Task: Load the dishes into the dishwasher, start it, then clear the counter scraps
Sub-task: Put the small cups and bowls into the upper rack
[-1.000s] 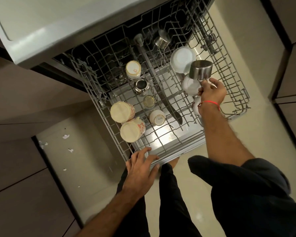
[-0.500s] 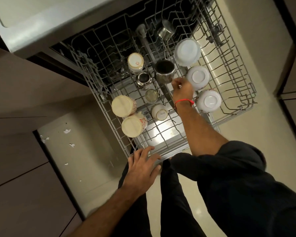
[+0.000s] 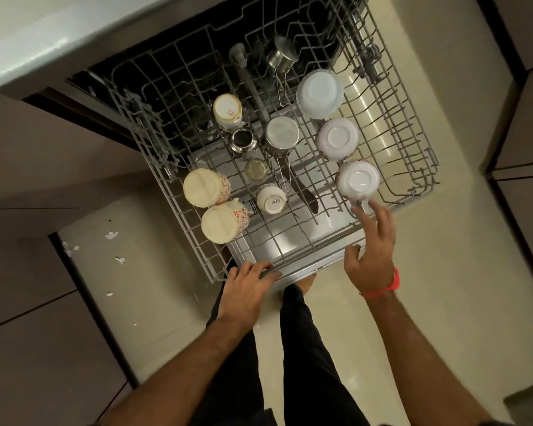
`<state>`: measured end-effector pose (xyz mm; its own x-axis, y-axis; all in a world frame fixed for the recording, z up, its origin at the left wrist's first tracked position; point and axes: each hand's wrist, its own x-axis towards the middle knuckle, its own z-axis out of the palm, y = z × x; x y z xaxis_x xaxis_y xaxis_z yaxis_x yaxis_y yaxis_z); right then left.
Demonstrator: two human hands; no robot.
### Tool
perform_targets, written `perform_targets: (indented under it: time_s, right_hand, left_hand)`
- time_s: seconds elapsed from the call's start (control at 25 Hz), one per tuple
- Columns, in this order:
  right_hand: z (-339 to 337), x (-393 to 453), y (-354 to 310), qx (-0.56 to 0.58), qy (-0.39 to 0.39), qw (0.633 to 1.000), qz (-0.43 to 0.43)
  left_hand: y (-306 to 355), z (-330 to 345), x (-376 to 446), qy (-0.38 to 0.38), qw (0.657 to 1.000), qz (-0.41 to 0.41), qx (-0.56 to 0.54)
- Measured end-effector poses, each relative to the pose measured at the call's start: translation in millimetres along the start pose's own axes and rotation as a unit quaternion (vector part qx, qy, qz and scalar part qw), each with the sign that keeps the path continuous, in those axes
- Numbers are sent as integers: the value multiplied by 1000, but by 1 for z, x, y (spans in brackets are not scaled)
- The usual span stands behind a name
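Observation:
The grey wire dishwasher rack (image 3: 419, 167) is pulled out over the open door. Upside down in it stand three white bowls (image 3: 337, 139), two cream mugs with red flowers (image 3: 206, 187), a small white cup (image 3: 271, 199) and a steel handled cup (image 3: 282, 135) in the middle. A second steel cup (image 3: 282, 58) lies at the back. My left hand (image 3: 248, 290) grips the rack's front rim. My right hand (image 3: 373, 250) hovers with fingers spread at the rack's front right corner, holding nothing, its fingertips beside the nearest bowl (image 3: 357, 179).
White paper scraps (image 3: 111, 235) lie scattered on the cream floor at the left. Brown cabinet fronts (image 3: 28, 302) flank both sides. The counter edge (image 3: 43, 53) overhangs the dishwasher at top left. My legs and a bare foot (image 3: 305, 282) stand right before the open door.
My right hand carried the steel handled cup to the rack's middle, set it upside down, let go and drew back to the front right corner. The left hand stayed on the rim.

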<state>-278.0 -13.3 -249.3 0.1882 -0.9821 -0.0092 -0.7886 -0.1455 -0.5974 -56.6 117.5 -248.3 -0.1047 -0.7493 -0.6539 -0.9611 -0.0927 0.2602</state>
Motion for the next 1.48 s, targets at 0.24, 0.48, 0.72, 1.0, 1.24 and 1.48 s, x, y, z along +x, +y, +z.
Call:
perform_targets:
  time_s: [0.24,0.48,0.72,1.0,1.24,1.48]
  right_hand:
    - [20,-14,51,-130,-136,963,-193]
    - [45,47,67,-100,-109,938,-314]
    - [65,112,35,-116,-56,956,-265]
    - [86,184,-28,-150,-5,987,-59]
    - [129,264,-79,-34,6,999,22]
    - [174,311,-94,4,78,996,-35]
  left_hand:
    - [-4,2,-1,40,999,-4,-24]
    - [-15,-8,4,147,987,-46,-48]
    - [-42,-48,40,209,971,-101,-63]
    - [-88,-93,92,279,945,-149,-79]
    - [-133,-133,151,390,888,-234,-58]
    - [-168,-135,198,400,889,-224,-15]
